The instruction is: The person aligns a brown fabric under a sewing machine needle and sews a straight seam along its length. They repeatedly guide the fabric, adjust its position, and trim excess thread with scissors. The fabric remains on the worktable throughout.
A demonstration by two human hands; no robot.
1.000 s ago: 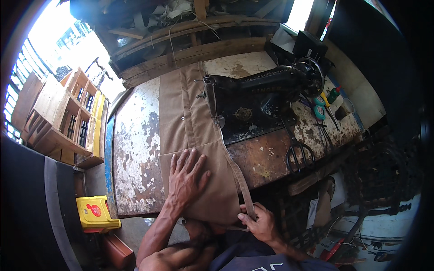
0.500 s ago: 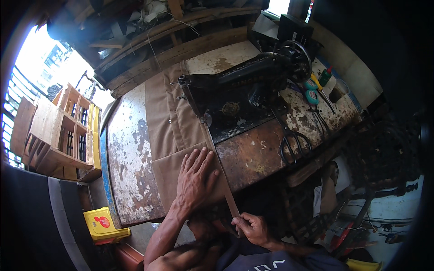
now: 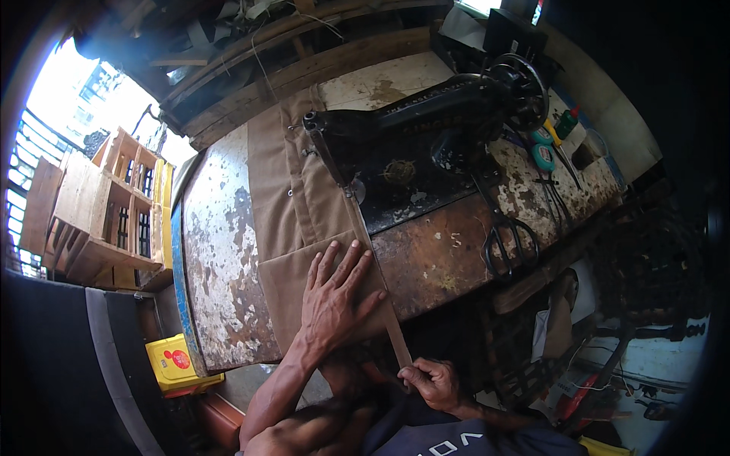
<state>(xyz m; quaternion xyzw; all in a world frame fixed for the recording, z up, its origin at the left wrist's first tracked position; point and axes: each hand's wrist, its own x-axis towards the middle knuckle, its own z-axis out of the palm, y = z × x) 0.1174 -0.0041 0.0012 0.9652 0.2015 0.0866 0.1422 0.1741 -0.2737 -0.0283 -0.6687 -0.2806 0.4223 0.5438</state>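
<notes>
A long piece of brown cloth point(image 3: 277, 178) lies across the worn table, passing under the needle end of a black hand-wheel sewing machine point(image 3: 407, 125). My left hand point(image 3: 332, 304) rests flat on the cloth's near part, fingers spread, just below a crosswise seam. Along the cloth's right edge runs a narrow brown strip point(image 3: 397, 340), which hangs past the table's front edge. Its lower end is pinched in my right hand point(image 3: 433, 384), close to my body. A small metal ring-like piece point(image 3: 290, 193) shows on the cloth left of the machine.
Black scissors point(image 3: 508, 247) lie right of the machine. Beyond them are a yellow screwdriver point(image 3: 553, 133), teal round containers point(image 3: 543, 157) and a green bottle point(image 3: 566, 121). A wooden shelf unit point(image 3: 114, 220) and a yellow container point(image 3: 171, 363) stand left of the table.
The whole view has shifted slightly, with the table and machine now further right. My left fingers are a little more spread. The right hand keeps its pinch on the strip.
</notes>
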